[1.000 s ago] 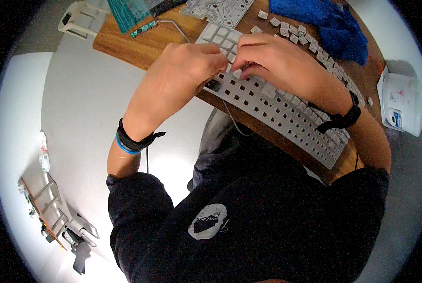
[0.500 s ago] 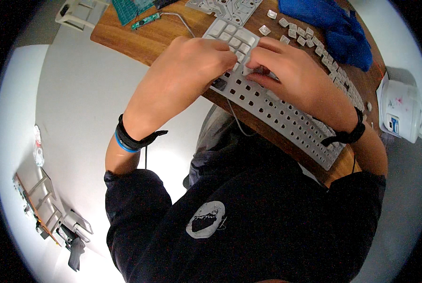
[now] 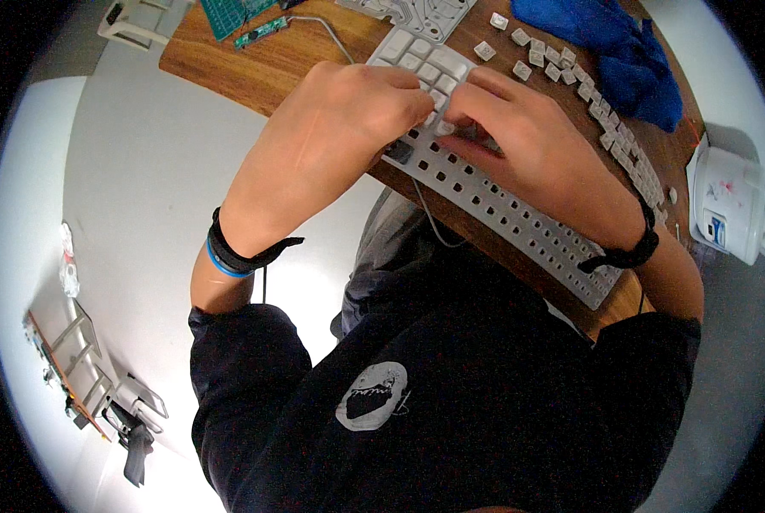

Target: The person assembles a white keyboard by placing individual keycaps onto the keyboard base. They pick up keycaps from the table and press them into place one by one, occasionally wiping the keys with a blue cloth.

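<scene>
A light grey keyboard frame (image 3: 519, 203) lies slantwise along the table's near edge. Rows of square holes show over most of it, and white keycaps (image 3: 410, 60) fill its far left end. My left hand (image 3: 348, 111) is closed over that end's near edge, its fingers curled onto the frame and its thumb mostly hidden. Opposite it, my right hand (image 3: 528, 128) bends over the frame with thumb and forefinger around a white keycap (image 3: 445, 128) beside the filled block. The right hand's other fingers are tucked under and partly hidden.
Loose keycaps (image 3: 609, 128) spread in a long band along the wooden table's (image 3: 228, 64) far right side, beside a blue cloth (image 3: 630, 68). A circuit sheet (image 3: 434, 19), a small green circuit board (image 3: 261, 34) with a cable, and a green mat (image 3: 226, 15) lie at the back.
The right hand's thumb has shifted slightly, and the keycap sits a little more in sight under the fingertip. The left hand stays in nearly the same place. The view has shifted slightly.
</scene>
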{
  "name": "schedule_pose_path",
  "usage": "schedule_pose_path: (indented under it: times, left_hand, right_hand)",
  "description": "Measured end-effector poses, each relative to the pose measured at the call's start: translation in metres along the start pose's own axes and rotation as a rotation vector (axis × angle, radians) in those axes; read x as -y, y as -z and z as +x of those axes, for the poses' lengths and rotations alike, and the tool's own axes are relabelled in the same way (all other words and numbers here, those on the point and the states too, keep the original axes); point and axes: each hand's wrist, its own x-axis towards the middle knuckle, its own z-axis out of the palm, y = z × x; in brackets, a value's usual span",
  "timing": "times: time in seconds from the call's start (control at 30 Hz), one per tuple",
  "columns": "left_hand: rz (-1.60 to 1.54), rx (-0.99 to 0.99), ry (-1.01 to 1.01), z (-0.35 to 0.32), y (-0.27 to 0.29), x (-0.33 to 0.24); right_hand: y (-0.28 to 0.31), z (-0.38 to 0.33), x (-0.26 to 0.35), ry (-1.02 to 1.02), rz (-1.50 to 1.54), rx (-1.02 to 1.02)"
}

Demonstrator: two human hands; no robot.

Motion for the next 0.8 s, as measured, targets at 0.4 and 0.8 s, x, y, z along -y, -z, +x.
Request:
schedule_pose_path:
  times: [0.4,0.8]
  left_hand:
    - [0.014,0.029,0.017,-0.001,0.002,0.002]
    - [-0.015,0.089,0.051,0.003,0.007,-0.002]
  right_hand:
    - [0.015,0.003,0.001,0.126,-0.151,0.035]
    - [0.017,0.006,-0.013,0.299,-0.316,-0.036]
